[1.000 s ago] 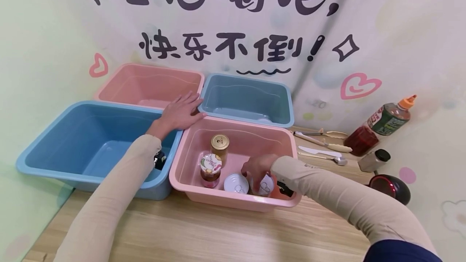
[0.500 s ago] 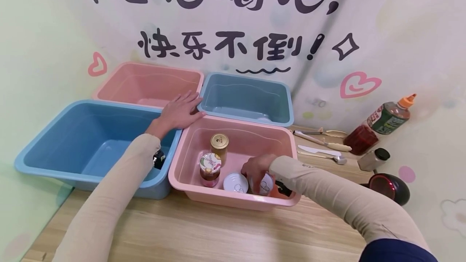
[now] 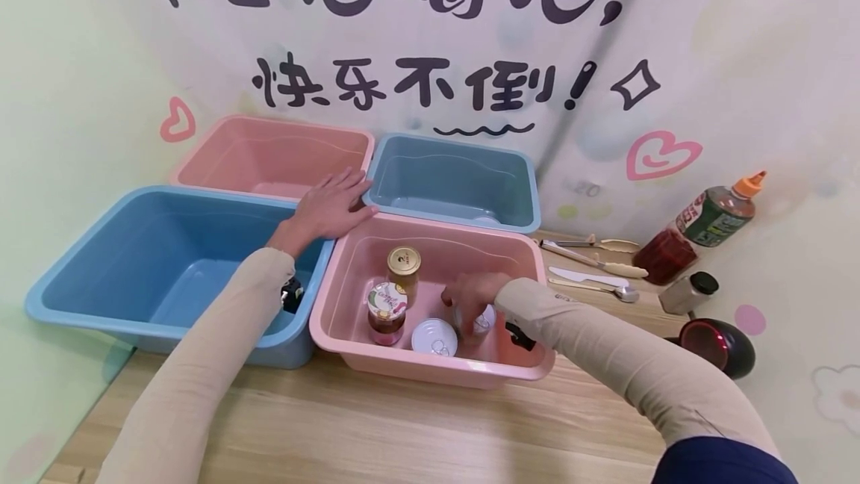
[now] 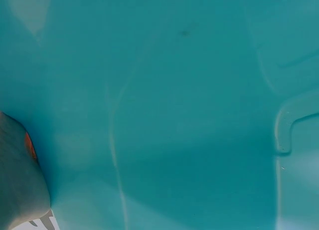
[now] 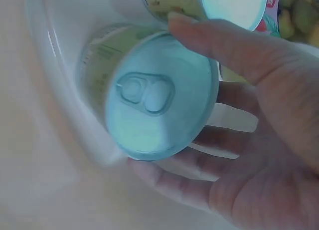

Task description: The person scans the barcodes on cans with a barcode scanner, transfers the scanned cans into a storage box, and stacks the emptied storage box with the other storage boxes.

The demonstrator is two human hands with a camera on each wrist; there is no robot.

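Note:
Inside the front pink bin (image 3: pixel 430 374), my right hand (image 3: pixel 474 294) holds a pull-tab can (image 5: pixel 162 98) by its sides. Thumb and fingers spread around the can's rim, and its lid leans in the right wrist view. A second pull-tab can (image 3: pixel 434 337) stands just left of it. Further left are a jar with a patterned lid (image 3: pixel 387 302) and a jar with a gold lid (image 3: pixel 404 261). My left hand (image 3: pixel 331 208) lies flat, fingers extended, across the rims where the bins meet. The left wrist view shows mostly blue bin wall (image 4: pixel 189 100).
A large blue bin (image 3: pixel 87 264) stands at left, with a pink bin (image 3: pixel 235 125) and a smaller blue bin (image 3: pixel 470 224) behind. At right lie tongs (image 3: pixel 598 260), a knife (image 3: pixel 587 277) and a spoon (image 3: pixel 626 293), beside a sauce bottle (image 3: pixel 712 219) and a shaker (image 3: pixel 688 292).
My right hand has shifted slightly toward the back of the pink bin, and the gripped can has moved away from the front wall with it. My left hand stays on the rims.

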